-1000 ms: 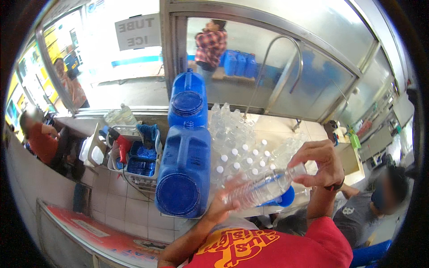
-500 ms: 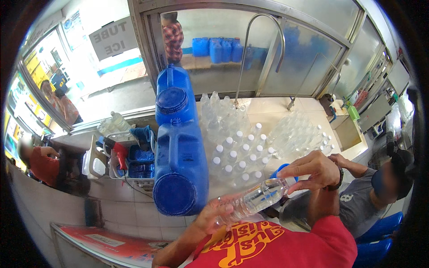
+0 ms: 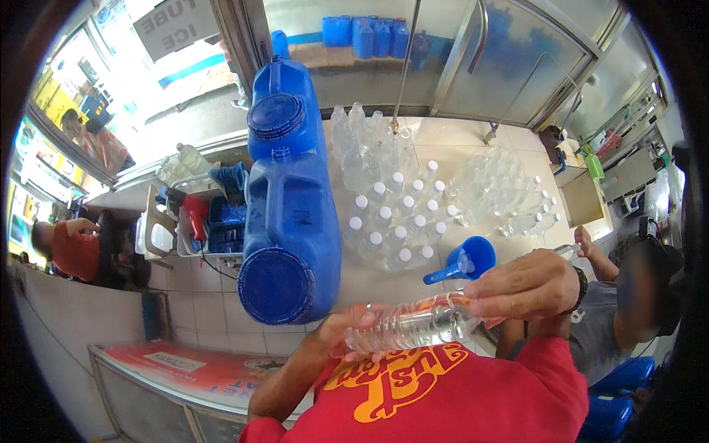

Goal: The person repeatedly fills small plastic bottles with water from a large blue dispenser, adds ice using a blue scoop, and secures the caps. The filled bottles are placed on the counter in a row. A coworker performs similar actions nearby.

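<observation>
We hold clear plastic bottle [image 3: 413, 328] sideways at chest, above table [image 3: 458, 151] edge. Left hand [image 3: 347, 336] grip wrapped round base; right hand [image 3: 528, 284] grip closed over neck end, cap hidden. Judging: capping in progress. Done: capped bottles [image 3: 395, 221] standing beside 2 blue jugs [image 3: 288, 214]. Left: loose bottle heap [image 3: 502, 192]. Blue scoop funnel [image 3: 465, 262] near.

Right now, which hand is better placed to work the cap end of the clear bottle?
Right. The right hand already wraps the bottle's neck end, fingers over the top, while the left hand cradles the base end, likely steadying it.
</observation>
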Motion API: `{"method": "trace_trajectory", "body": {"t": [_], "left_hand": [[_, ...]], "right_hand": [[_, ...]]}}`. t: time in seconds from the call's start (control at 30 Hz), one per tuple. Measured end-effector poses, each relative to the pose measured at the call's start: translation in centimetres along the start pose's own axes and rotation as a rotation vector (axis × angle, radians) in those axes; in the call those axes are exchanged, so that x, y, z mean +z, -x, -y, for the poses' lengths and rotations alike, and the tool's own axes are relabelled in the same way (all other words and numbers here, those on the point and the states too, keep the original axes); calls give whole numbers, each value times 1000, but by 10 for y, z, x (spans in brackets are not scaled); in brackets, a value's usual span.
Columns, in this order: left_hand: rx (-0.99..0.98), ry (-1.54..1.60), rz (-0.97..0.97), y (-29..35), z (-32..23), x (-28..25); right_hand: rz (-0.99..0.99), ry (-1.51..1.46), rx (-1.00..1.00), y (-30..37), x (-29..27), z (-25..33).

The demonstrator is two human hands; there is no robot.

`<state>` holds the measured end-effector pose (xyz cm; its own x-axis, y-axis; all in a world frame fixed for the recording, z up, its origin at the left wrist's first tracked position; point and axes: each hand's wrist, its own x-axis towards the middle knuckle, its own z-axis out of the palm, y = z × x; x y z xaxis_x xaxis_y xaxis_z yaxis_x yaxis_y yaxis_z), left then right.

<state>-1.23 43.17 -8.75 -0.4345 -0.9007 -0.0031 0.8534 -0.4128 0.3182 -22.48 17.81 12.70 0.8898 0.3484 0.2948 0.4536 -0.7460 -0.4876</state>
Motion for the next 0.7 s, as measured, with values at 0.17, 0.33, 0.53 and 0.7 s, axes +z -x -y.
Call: {"method": "trace_trajectory", "body": {"t": [0.17, 0.33, 0.53, 0.7], "left_hand": [[-69, 111, 54, -6, -5, -3], [-143, 157, 19, -11, -8, 1], [-57, -165, -186, -12, -21, 38], [607, -1275, -533, -20, -15, 72]], "right_hand": [[-42, 183, 88, 1, 1, 11], [-73, 531, 111, -2, 8, 12], [-196, 563, 155, 16, 19, -13], [-446, -4, 1080, 42, 75, -41]]}}
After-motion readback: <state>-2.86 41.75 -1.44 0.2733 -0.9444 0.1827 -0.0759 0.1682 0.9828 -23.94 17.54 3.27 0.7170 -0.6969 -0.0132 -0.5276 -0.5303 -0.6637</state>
